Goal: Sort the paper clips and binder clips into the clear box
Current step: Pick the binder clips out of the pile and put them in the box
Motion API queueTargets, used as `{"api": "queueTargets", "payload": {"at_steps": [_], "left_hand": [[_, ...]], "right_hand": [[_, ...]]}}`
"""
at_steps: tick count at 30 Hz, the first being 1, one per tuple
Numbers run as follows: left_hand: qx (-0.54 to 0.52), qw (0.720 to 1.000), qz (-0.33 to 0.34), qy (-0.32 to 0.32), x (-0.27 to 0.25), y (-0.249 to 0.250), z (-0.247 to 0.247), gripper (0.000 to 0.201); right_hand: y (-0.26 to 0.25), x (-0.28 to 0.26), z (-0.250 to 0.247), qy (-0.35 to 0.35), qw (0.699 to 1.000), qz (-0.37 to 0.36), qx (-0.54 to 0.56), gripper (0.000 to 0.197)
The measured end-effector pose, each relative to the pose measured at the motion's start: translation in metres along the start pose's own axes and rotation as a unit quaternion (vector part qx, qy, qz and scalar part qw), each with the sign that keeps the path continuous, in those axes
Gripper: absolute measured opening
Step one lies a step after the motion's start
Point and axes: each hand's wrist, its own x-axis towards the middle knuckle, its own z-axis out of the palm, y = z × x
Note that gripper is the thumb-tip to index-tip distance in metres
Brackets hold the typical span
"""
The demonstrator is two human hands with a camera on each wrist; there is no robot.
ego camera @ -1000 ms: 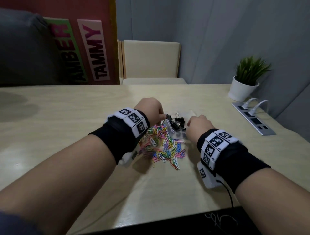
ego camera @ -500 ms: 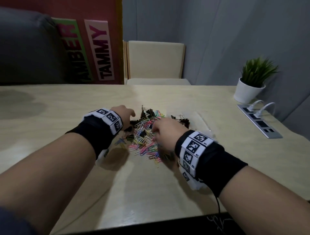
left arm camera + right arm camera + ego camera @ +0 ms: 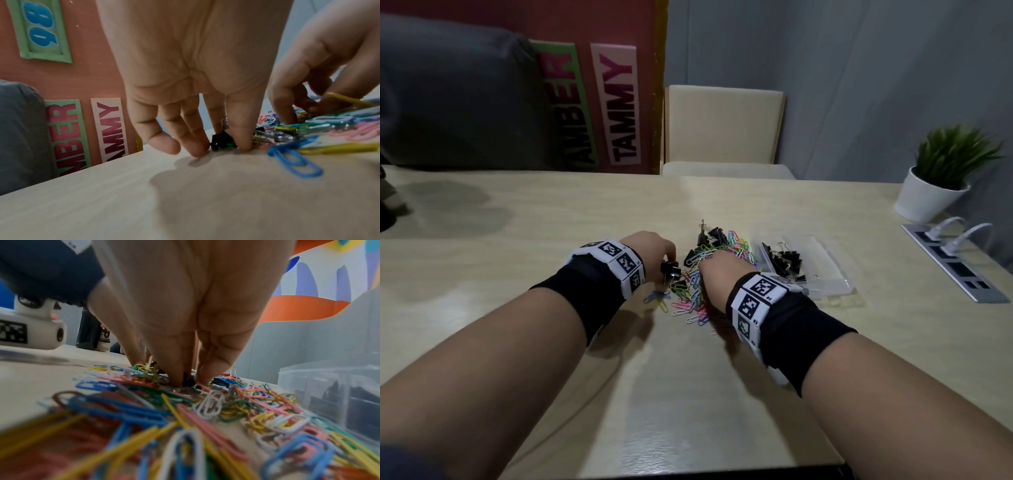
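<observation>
A heap of coloured paper clips (image 3: pixel 690 294) mixed with black binder clips (image 3: pixel 714 234) lies mid-table. The clear box (image 3: pixel 825 274) stands just right of it, with black binder clips (image 3: pixel 786 258) in its left compartment. My left hand (image 3: pixel 666 262) is at the heap's left edge and pinches a black binder clip (image 3: pixel 671 269); the left wrist view shows that clip (image 3: pixel 221 142) between fingertips touching the table. My right hand (image 3: pixel 717 270) reaches down into the heap. In the right wrist view its fingertips (image 3: pixel 179 379) close round a black binder clip (image 3: pixel 189 380).
A potted plant (image 3: pixel 941 178) and a grey power strip (image 3: pixel 959 267) sit at the table's right side. A cream chair (image 3: pixel 722 130) stands behind the far edge. Bare tabletop (image 3: pixel 517 240) stretches to the left and in front of the heap.
Both hands have come back from the clear box to the heap. The left hand now pinches a black binder clip, and the right hand's fingers have dug into the clips.
</observation>
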Motion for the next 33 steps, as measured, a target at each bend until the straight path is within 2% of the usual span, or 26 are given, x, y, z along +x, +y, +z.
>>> {"api": "queueTargets", "payload": {"at_steps": [4, 7, 10, 12, 15, 19, 26, 29, 33], "left_hand": [[0.037, 0.999, 0.003, -0.006, -0.001, 0.002, -0.005, 0.031], [0.052, 0.999, -0.009, -0.013, -0.002, 0.002, -0.010, 0.031], [0.066, 0.997, -0.028, -0.017, -0.002, 0.004, -0.018, 0.032], [0.070, 0.997, -0.032, -0.006, -0.003, 0.007, -0.025, 0.031], [0.053, 0.998, -0.026, 0.013, -0.003, 0.016, -0.038, 0.030], [0.004, 0.999, 0.018, 0.040, -0.002, 0.036, -0.054, 0.031], [-0.050, 0.994, 0.057, 0.082, 0.009, 0.087, -0.059, 0.037], [-0.102, 0.987, 0.072, 0.101, 0.016, 0.110, -0.055, 0.044], [-0.187, 0.972, 0.059, 0.126, 0.023, 0.116, -0.051, 0.051]], "right_hand": [[0.002, -0.001, -0.003, 0.060, 0.998, 0.018, -0.017, 0.022], [0.009, -0.002, -0.009, 0.101, 0.991, 0.043, 0.073, 0.024], [0.023, -0.008, -0.019, 0.149, 0.962, 0.104, 0.203, 0.023], [0.040, -0.013, -0.023, 0.187, 0.938, 0.156, 0.249, 0.020], [0.076, -0.023, -0.024, 0.219, 0.908, 0.233, 0.270, 0.011], [0.115, -0.039, -0.020, 0.209, 0.884, 0.307, 0.284, 0.010], [0.133, -0.048, -0.006, 0.194, 0.883, 0.304, 0.302, 0.012], [0.132, -0.050, -0.003, 0.187, 0.877, 0.301, 0.325, 0.024], [0.126, -0.053, -0.005, 0.177, 0.898, 0.280, 0.290, 0.032]]}}
